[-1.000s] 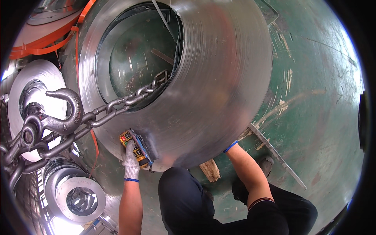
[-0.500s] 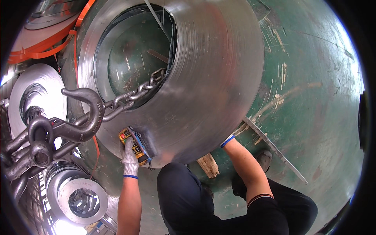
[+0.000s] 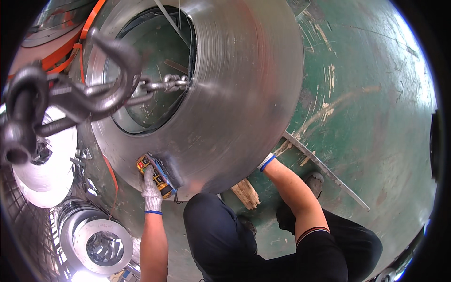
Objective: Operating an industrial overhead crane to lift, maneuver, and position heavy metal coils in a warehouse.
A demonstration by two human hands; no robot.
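Note:
A big steel coil (image 3: 244, 94) stands on its edge in front of me, its hollow bore facing left. A chain (image 3: 164, 85) runs out of the bore to a heavy black hook (image 3: 101, 80) close to the camera. My left hand (image 3: 151, 188), in a white glove, grips a yellow and orange push-button remote (image 3: 157, 174) against the coil's lower rim. My right hand (image 3: 266, 161), also gloved, reaches under the coil's lower right side; its fingers are hidden behind the steel.
A wooden wedge (image 3: 245, 192) lies under the coil on the green floor (image 3: 376, 117). A flat metal strip (image 3: 324, 169) lies to the right. More steel coils (image 3: 96, 244) sit at lower left. Orange slings (image 3: 70, 51) hang at upper left. My knees are below.
The hook and chain have swung upward and to the right, closer to the coil's bore. The view has shifted slightly; both hands stay at the coil's lower edge.

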